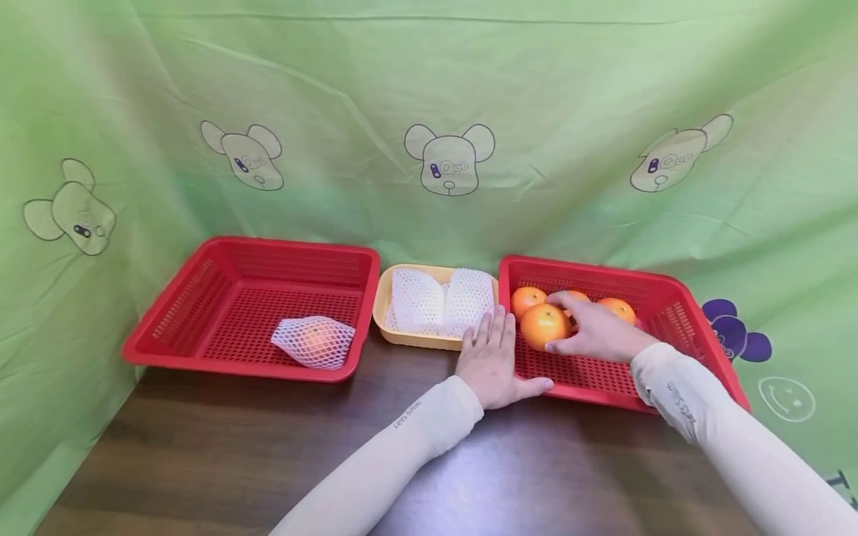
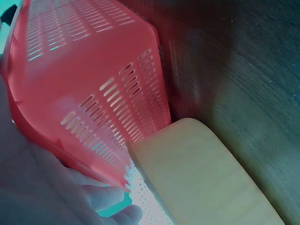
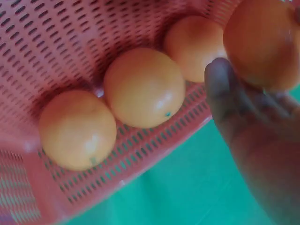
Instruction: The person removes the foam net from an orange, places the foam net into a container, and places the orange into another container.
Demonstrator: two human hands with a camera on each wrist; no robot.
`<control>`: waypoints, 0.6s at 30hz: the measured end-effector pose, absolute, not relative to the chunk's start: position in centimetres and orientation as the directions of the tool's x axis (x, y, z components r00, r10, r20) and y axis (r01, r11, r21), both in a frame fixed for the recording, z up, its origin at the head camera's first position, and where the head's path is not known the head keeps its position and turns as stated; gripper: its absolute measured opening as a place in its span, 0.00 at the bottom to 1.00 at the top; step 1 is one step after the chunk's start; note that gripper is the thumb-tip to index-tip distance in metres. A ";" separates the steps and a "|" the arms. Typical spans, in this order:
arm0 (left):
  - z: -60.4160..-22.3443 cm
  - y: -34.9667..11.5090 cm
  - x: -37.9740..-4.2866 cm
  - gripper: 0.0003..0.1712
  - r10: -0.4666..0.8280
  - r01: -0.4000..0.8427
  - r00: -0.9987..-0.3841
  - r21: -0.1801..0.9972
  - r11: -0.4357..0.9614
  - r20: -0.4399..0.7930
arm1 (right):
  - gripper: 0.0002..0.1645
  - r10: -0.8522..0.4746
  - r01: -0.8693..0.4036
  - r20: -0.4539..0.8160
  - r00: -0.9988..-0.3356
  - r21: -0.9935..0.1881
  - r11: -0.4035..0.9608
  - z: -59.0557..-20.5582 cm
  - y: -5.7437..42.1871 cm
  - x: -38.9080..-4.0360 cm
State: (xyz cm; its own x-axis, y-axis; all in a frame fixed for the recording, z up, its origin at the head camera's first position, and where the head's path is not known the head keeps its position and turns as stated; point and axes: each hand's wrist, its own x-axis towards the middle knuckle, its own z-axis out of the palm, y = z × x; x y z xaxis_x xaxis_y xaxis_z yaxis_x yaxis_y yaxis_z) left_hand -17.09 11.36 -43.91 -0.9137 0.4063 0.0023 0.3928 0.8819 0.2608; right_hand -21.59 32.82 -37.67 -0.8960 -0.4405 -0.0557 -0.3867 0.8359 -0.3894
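Observation:
My right hand [image 1: 603, 327] grips an orange [image 1: 546, 327] between thumb and fingers, over the left part of the right red basket [image 1: 603, 404]. In the right wrist view the held orange [image 3: 262, 44] is at the upper right, apart from three other oranges [image 3: 143, 87] lined up along the basket's far wall. My left hand [image 1: 492, 368] lies with straight, spread fingers at that basket's near left corner, its fingertips beside the yellow tray [image 1: 422, 341]. White foam net sleeves [image 1: 417, 301] lie in the tray; the left wrist view shows the tray's side [image 2: 201, 173] and the basket wall [image 2: 70, 84].
On the left stands another red basket [image 1: 234, 366] holding one fruit in a white foam net [image 1: 317, 342]. All three containers stand in a row at the back of the dark wooden table [image 1: 268, 447]. Behind them hangs a green printed curtain [image 1: 348, 149].

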 end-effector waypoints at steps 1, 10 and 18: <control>-43.9 11.4 -17.1 0.67 0.406 0.393 -0.914 0.261 0.882 0.005 | 0.47 -0.446 -0.389 -0.078 -0.891 -0.375 0.842 -38.1 32.6 -21.9; -43.9 11.2 -17.1 0.68 0.395 0.385 -0.919 0.264 0.885 0.014 | 0.45 -0.510 -0.431 -0.188 -0.840 -0.340 0.836 -39.5 31.0 -23.7; -44.0 11.3 -17.1 0.68 0.406 0.397 -0.914 0.260 0.880 0.022 | 0.41 -0.509 -0.417 -0.208 -0.835 -0.363 0.833 -41.1 31.4 -24.4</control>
